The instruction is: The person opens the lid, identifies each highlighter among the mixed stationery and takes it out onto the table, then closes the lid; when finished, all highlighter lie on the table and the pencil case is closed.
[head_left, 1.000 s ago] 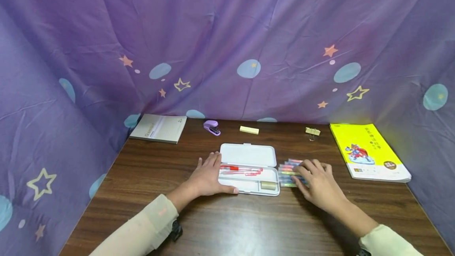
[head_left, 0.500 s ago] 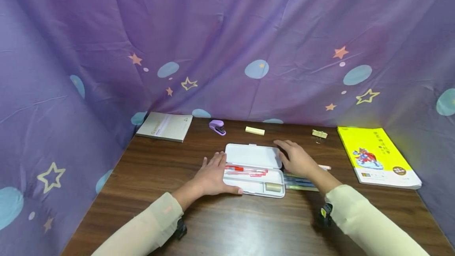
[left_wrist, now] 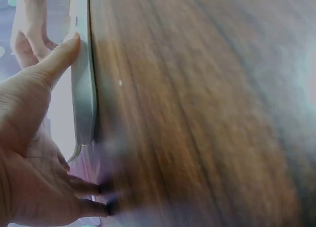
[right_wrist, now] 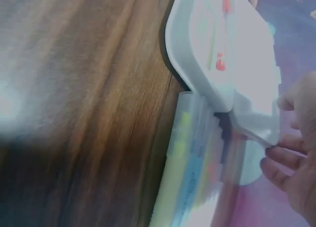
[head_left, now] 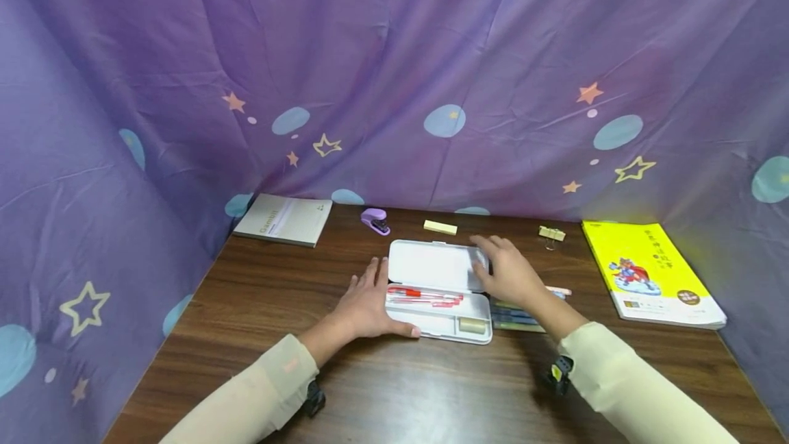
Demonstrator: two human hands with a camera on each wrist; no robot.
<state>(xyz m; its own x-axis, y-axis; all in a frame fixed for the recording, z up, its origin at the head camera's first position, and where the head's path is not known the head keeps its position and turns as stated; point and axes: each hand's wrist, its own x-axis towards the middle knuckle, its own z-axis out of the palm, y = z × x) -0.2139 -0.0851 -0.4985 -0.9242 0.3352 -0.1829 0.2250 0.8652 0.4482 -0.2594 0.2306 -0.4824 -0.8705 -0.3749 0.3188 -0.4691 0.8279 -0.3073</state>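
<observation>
A white pencil case (head_left: 439, 324) lies open mid-table, with red pens (head_left: 425, 295) and a small eraser (head_left: 471, 325) in its tray. My left hand (head_left: 370, 303) rests flat against the tray's left end, thumb (left_wrist: 59, 56) pressed along the front edge of the case (left_wrist: 83, 89). My right hand (head_left: 508, 273) holds the right end of the lid (head_left: 431, 266), which is tilted slightly up. In the right wrist view the fingers (right_wrist: 291, 158) curl under the lid's edge (right_wrist: 256, 126). A pack of coloured highlighters (head_left: 514, 315) (right_wrist: 197, 177) lies against the case's right side, under my right forearm.
Along the back stand a grey notebook (head_left: 285, 219), a purple stapler (head_left: 375, 220), a pale yellow block (head_left: 440, 227) and a gold binder clip (head_left: 551, 233). A yellow book (head_left: 650, 273) lies at the right. Purple star-print cloth (head_left: 394, 88) walls the dark wooden table (head_left: 431, 389).
My right hand left the highlighters, moved to the right end of the lid and took hold of it. The lid has come up slightly. The left hand stayed put.
</observation>
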